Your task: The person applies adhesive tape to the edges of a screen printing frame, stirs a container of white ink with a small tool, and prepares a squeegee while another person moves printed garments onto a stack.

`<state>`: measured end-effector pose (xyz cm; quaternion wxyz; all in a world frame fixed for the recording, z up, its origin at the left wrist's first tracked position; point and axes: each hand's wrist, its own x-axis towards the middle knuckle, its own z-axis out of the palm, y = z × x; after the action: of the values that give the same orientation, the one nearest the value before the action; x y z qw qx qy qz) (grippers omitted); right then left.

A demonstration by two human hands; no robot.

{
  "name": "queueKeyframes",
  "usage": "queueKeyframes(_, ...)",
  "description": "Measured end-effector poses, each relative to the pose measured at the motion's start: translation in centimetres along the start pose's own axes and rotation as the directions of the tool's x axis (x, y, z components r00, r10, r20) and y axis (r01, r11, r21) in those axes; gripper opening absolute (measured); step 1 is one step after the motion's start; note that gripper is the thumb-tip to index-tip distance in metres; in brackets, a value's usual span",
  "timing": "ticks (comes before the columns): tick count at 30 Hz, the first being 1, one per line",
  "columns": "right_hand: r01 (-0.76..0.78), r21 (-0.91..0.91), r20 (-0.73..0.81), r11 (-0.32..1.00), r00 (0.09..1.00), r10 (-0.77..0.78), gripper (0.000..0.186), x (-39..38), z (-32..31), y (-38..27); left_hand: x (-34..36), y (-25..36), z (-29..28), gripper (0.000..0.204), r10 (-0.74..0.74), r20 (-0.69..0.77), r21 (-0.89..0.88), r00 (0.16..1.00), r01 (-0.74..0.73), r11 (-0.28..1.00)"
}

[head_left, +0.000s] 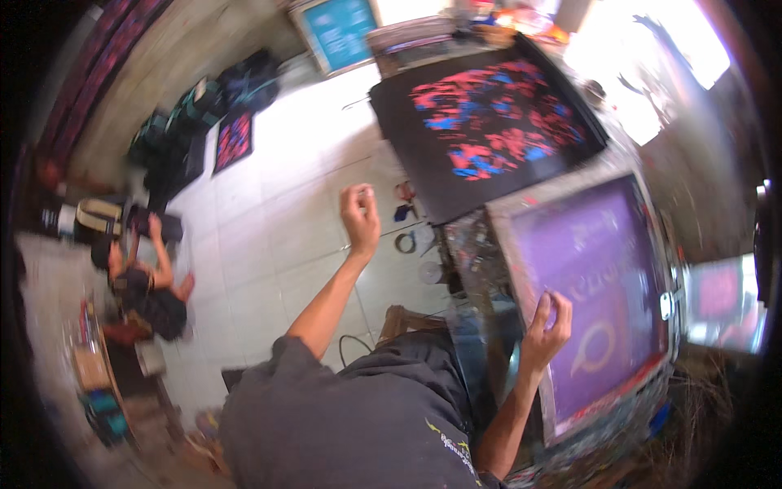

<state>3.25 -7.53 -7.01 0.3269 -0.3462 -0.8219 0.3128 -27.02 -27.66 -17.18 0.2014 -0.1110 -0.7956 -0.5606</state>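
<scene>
My left hand (360, 218) is raised over the tiled floor, left of the bench. Its fingers are curled in and I see nothing in them. Over the left edge of a screen printing frame (603, 289) hovers my right hand (547, 326), fingers bent and a gap between thumb and finger, holding nothing visible. The frame's mesh is purple with pale shapes, among them a ring. Beyond it lies a black sheet (407, 147) printed with red and blue patches. Whether my right hand touches the frame I cannot tell.
Near the bench's left side are a roll of tape (405, 242) and scissors (405, 192) on the floor. A person (151, 285) sits low at the left. Dark bundles (195, 110) and a printed panel (235, 141) lie by the wall. A blue-meshed frame (338, 33) leans at the back.
</scene>
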Motion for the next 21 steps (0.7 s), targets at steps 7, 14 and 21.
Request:
queueKeyframes(7,0.363,-0.562,0.438,0.743,0.893,-0.104,0.067,5.7,8.3,0.3,-14.8,-21.1,9.2,0.025,-0.372,0.488,0.278,0.789,0.263,0.924)
queueKeyframes(14,0.308,-0.580,0.437,0.754,0.899,-0.031,0.065,6.0,7.9,0.0,-18.1,-14.4,21.0,0.040,-0.542,0.668,0.278,0.510,0.505,0.817)
queueKeyframes(21,0.315,-0.592,0.414,0.741,0.909,-0.056,0.064,7.0,8.9,-1.2,-16.9,-21.6,25.1,0.050,-0.225,0.899,0.106,0.375,0.311,0.944)
